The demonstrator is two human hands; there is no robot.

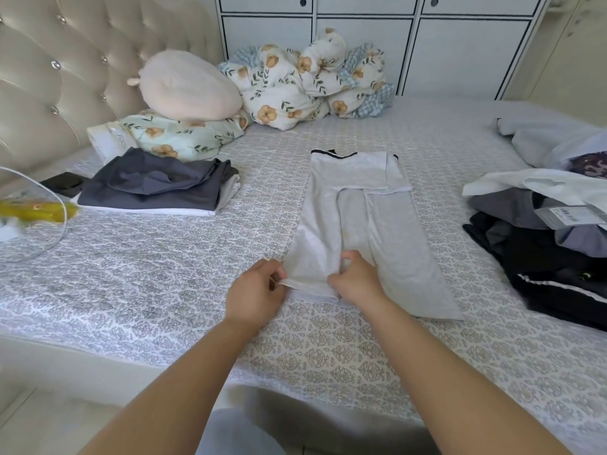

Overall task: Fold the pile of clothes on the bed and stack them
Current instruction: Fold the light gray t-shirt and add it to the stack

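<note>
Both hands are working the near hem of the grey shirt (pixel 358 224): my left hand (pixel 259 290) is pinching the hem's left corner between thumb and fingers, and my right hand (pixel 356 277) is curling its fingers into the cloth just beside it, gripping the same edge. I am seeing the shirt lying flat along the middle of the bed (pixel 164 290), collar end away from me, with its sides already turned in to make a long narrow strip. I judge that I am taking hold of the bottom edge to fold it up toward the collar, so this piece is about half folded.

To my left, near the headboard, a folded stack (pixel 154 188) is sitting with dark grey cloth on top and a white layer beneath, touching the floral pillow (pixel 170 136) behind it; that looks like the finished part. To my right, the pile (pixel 542 224) is lying loose and unfolded, mixing black, grey and white garments, well apart from the stack. By my reckoning a good deal is remaining: this shirt needs finishing and carrying over to the stack, and then the pile needs working through.
</note>
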